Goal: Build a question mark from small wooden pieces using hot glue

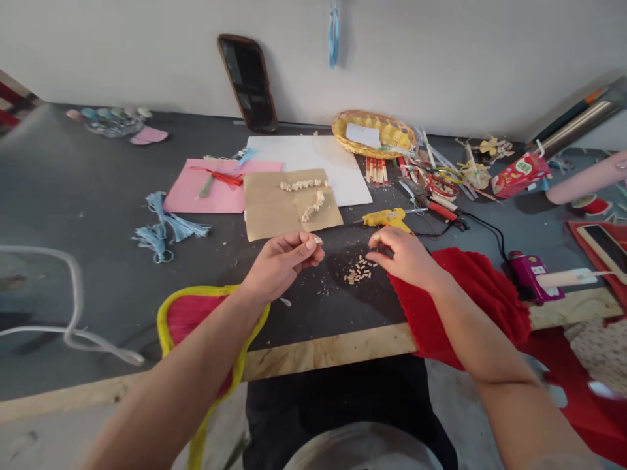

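Observation:
My left hand (288, 260) pinches a small pale piece (318, 240) between thumb and fingers, just in front of a folded brown paper (267, 205). Two rows of bumpy cream pieces (313, 206) lie on that paper. My right hand (405, 258) hovers with its fingers bent and a gap between thumb and forefinger; nothing shows in it. Below and left of its fingertips is a pile of small tan cut pieces (359, 270) amid scattered crumbs. Just behind the right hand lies a yellow glue gun (385, 218), partly hidden by it.
A red cloth (470, 294) lies under my right forearm, a yellow-edged red piece (191, 316) under my left. Behind stand a wicker basket (392, 134) and a phone (249, 81). Blue tassels (169, 225), pink paper (200, 192), a juice carton (520, 175) and a purple box (533, 277) lie around.

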Action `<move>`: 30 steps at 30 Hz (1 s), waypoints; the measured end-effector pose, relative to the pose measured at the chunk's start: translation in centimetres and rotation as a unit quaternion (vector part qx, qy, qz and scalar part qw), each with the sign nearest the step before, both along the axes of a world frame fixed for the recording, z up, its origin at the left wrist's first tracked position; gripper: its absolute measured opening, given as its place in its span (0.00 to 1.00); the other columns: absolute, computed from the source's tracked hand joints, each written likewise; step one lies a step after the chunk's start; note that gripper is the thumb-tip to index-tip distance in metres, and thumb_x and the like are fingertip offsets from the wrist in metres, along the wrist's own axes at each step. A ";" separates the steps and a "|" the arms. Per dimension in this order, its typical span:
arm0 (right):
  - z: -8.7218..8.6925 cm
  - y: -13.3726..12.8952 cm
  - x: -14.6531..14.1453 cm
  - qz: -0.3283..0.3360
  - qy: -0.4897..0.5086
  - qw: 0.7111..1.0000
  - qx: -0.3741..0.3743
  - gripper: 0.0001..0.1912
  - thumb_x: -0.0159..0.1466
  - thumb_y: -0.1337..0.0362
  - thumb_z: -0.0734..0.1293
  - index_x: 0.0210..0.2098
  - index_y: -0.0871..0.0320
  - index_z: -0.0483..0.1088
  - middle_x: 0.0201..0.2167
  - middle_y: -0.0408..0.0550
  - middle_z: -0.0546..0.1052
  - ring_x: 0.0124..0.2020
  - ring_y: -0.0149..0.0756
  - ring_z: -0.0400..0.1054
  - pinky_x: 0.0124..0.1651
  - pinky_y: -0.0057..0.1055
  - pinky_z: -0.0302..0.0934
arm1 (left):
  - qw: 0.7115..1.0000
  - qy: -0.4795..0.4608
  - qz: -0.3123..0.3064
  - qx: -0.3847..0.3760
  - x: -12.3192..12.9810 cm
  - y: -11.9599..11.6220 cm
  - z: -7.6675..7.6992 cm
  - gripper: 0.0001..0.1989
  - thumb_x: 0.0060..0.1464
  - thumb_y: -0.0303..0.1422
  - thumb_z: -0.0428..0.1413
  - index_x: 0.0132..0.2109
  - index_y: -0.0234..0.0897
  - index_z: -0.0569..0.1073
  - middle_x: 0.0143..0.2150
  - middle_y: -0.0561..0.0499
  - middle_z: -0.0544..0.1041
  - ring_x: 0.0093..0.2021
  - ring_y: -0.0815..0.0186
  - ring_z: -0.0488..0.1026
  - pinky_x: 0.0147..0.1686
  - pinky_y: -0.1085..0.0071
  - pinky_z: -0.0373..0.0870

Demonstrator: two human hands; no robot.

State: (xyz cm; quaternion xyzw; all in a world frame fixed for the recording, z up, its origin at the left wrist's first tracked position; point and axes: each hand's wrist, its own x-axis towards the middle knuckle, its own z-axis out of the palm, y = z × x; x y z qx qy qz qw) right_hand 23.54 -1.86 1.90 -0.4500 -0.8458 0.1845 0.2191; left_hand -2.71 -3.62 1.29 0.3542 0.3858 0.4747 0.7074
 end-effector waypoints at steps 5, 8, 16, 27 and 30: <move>-1.3 -0.2 -1.1 0.062 -0.033 0.997 -0.018 0.03 0.65 0.69 0.67 0.38 0.56 0.68 0.37 0.49 0.77 0.42 0.40 0.70 0.46 0.36 0.64 | 1.000 0.001 -0.005 0.002 0.0 -0.1 0.0 0.14 0.42 0.39 0.71 0.32 0.34 0.80 0.26 0.50 0.79 0.27 0.72 0.73 0.29 0.79 0.70; -1.5 -0.4 -1.5 0.055 -0.046 0.997 -0.025 0.05 0.64 0.71 0.66 0.39 0.56 0.68 0.36 0.47 0.78 0.41 0.39 0.71 0.45 0.35 0.63 | 1.000 0.003 -0.006 0.004 0.0 -0.1 -0.1 0.14 0.42 0.39 0.71 0.32 0.34 0.80 0.26 0.50 0.79 0.27 0.72 0.73 0.30 0.79 0.70; -1.3 -0.8 -1.9 0.047 -0.069 0.996 -0.040 0.11 0.62 0.75 0.63 0.43 0.56 0.65 0.36 0.47 0.78 0.42 0.39 0.71 0.43 0.34 0.63 | 1.000 0.011 -0.003 -0.003 0.1 -0.1 -0.1 0.15 0.42 0.39 0.71 0.32 0.34 0.79 0.26 0.50 0.78 0.28 0.72 0.73 0.30 0.78 0.70; -0.5 -2.3 -4.3 0.045 0.247 0.964 0.093 0.07 0.65 0.69 0.66 0.37 0.54 0.62 0.33 0.45 0.76 0.32 0.30 0.69 0.35 0.29 0.66 | 0.990 0.077 -0.116 0.027 0.5 -0.5 -0.8 0.15 0.48 0.41 0.68 0.36 0.33 0.79 0.30 0.50 0.79 0.30 0.72 0.73 0.32 0.77 0.69; -0.7 -2.7 -4.9 0.069 0.241 0.963 0.099 0.07 0.66 0.69 0.66 0.37 0.54 0.61 0.33 0.46 0.77 0.34 0.32 0.71 0.34 0.29 0.67 | 0.987 0.093 -0.124 0.044 0.6 -0.5 -0.8 0.15 0.48 0.41 0.68 0.36 0.33 0.79 0.30 0.50 0.79 0.30 0.71 0.72 0.33 0.75 0.69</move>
